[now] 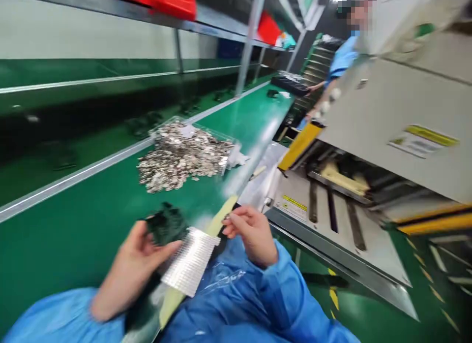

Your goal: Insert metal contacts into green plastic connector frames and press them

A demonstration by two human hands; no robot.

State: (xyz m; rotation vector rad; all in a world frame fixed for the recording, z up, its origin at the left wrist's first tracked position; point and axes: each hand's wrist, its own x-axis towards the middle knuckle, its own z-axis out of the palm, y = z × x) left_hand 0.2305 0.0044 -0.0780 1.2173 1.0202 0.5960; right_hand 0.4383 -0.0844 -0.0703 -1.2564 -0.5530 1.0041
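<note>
L hand part-open, fingers at dark green clump, hold unclear. R hand pinched pale yellow strip carrying ribbed foil sheet. All were at near edge of green conveyor belt; metal parts pile lay beyond, mid-belt.

Nearest I can see: a ribbed foil sheet lying across a long pale strip, between the left hand and right hand
Left hand: under a dark clump
Ahead of me: a heap of small metal parts in a clear tray on the conveyor bench
Right of bench: a machine
Far end: a co-worker behind the machine
Overhead: a shelf above the bench
</note>
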